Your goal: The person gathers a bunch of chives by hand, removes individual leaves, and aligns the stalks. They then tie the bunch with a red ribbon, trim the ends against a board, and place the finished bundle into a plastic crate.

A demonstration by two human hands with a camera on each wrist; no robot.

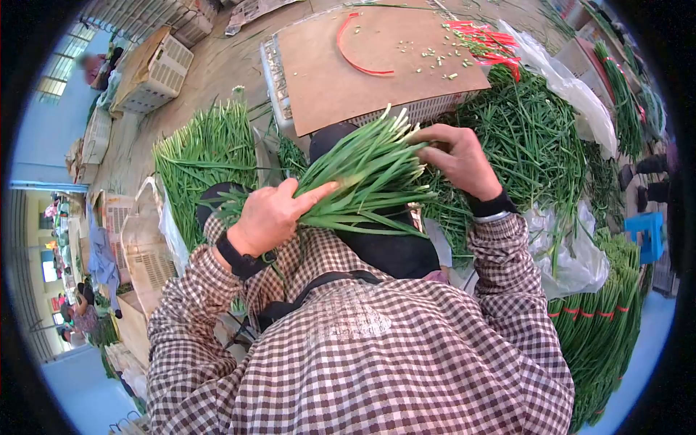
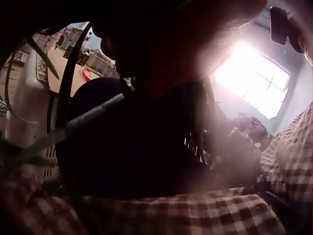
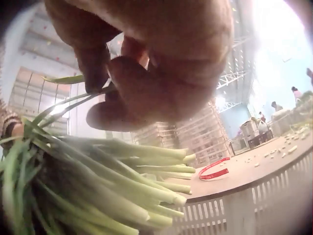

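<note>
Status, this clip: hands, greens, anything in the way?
Left grip around green bunch. Right grip pinching a thin leaf. Nothing visibly blocking; red strip lies apart on board.

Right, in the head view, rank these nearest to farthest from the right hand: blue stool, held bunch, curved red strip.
1. Held bunch, just left of the right hand.
2. Curved red strip, ahead and left.
3. Blue stool, far right.
</note>
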